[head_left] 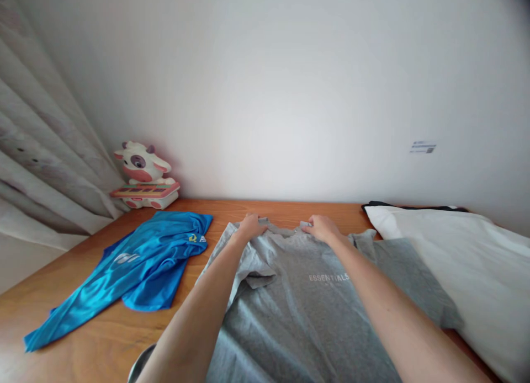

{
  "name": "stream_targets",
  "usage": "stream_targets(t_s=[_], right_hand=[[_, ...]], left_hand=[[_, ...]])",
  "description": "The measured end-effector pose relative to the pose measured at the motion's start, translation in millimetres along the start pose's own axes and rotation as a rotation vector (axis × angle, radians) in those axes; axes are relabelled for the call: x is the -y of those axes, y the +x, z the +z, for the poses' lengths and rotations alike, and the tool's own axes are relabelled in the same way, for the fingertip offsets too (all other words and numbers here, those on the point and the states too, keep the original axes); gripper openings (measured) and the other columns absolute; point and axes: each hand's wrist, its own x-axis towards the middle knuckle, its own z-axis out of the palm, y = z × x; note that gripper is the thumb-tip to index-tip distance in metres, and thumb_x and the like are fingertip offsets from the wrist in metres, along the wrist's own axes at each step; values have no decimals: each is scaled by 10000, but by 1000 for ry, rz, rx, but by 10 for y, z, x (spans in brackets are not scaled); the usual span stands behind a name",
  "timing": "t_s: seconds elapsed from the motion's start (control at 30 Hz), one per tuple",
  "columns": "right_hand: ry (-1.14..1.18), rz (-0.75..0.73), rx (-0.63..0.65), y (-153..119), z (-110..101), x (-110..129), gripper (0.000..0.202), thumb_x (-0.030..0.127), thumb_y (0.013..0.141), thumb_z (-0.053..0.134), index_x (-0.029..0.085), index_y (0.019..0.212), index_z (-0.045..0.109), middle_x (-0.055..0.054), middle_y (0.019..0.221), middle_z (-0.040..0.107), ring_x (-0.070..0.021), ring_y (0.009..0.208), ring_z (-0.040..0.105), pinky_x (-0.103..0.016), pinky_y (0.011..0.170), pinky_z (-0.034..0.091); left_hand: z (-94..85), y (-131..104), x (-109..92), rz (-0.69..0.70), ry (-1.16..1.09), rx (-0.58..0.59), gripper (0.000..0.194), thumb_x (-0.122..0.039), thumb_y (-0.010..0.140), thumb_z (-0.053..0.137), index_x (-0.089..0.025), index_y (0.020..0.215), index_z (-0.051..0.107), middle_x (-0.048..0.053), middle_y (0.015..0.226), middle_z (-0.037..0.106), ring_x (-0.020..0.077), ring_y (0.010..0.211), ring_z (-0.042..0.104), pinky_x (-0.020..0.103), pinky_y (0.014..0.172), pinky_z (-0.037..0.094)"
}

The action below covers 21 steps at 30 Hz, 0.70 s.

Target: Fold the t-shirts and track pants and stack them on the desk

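Note:
A grey T-shirt point(306, 306) with white "ESSENTIALS" lettering lies spread on the wooden surface, its collar toward the wall. My left hand point(250, 227) is closed on the fabric near the left side of the collar. On the collar's other side, my right hand point(322, 228) pinches the shirt's edge. The left sleeve is bunched and folded over. The right sleeve spreads out beyond my right forearm, which covers part of the shirt.
Blue shiny garments point(144, 261) lie crumpled at the left. A cow-shaped toy keyboard point(144, 176) stands in the back left corner beside a curtain point(45, 134). White fabric point(464, 261) with a black item point(414, 207) behind it covers the right.

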Motion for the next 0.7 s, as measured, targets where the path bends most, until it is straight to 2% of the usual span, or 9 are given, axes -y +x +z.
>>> stream_targets(t_s=[0.07, 0.13, 0.27, 0.37, 0.47, 0.57, 0.63, 0.7], right_hand=[[23, -36, -10, 10, -17, -61, 124, 320, 854, 721, 207, 890, 757, -93, 925, 784, -255, 914, 723, -326, 795, 492], [49, -54, -57, 37, -84, -120, 135, 302, 878, 681, 232, 960, 762, -65, 990, 785, -231, 950, 711, -308, 815, 490], [65, -17, -183, 134, -242, -163, 330, 349, 961, 529, 200, 1199, 703, -103, 1112, 759, -243, 1062, 674, -336, 895, 494], [50, -1, -205, 148, -242, -103, 450, 349, 1006, 418, 150, 1372, 587, -149, 1214, 725, -250, 1125, 657, -356, 957, 483], [17, -41, -135, 35, -98, -16, 484, 370, 993, 468, 165, 1426, 534, -154, 1353, 665, -262, 1226, 618, -379, 1041, 442], [-37, -47, -51, -145, 105, 35, 479, 426, 1000, 444, 183, 1396, 563, -171, 1396, 634, -312, 1316, 555, -481, 1113, 376], [-71, -18, -2, -234, 213, 35, 529, 475, 1023, 352, 188, 1428, 537, -188, 1472, 568, -348, 1386, 484, -579, 1137, 321], [-100, 10, 41, -268, 278, 6, 596, 526, 1029, 291, 205, 1498, 468, -179, 1590, 430, -374, 1467, 368, -658, 1156, 241]], left_hand=[[-21, 55, 21, -19, 12, 6, 251, -261, 802, 755, -199, 1044, 729, 107, 1156, 756, 274, 1147, 677, 314, 937, 515], [-62, 107, 35, -47, 17, -21, 160, -257, 845, 703, -211, 997, 726, 84, 1092, 767, 259, 1094, 694, 309, 897, 524], [-103, 161, -11, -101, 20, -157, 287, -296, 1008, 462, -173, 1193, 644, 138, 1213, 707, 253, 1158, 654, 346, 964, 501], [-30, 96, -103, -66, 28, -205, 370, -245, 1037, 346, -130, 1310, 568, 187, 1342, 620, 248, 1294, 564, 358, 1064, 443], [134, -79, -182, 49, 43, -142, 354, -244, 1007, 422, -138, 1302, 588, 179, 1382, 596, 247, 1338, 527, 353, 1111, 406], [315, -271, -191, 142, 61, -34, 427, -407, 991, 492, -146, 1305, 615, 183, 1418, 589, 329, 1354, 514, 462, 1153, 364], [396, -334, -147, 146, 98, 20, 605, -557, 981, 459, -152, 1422, 542, 198, 1548, 471, 419, 1453, 378, 592, 1188, 260], [424, -322, -72, 126, 154, 60, 719, -643, 983, 364, -184, 1533, 422, 175, 1651, 317, 455, 1520, 219, 663, 1200, 146]])
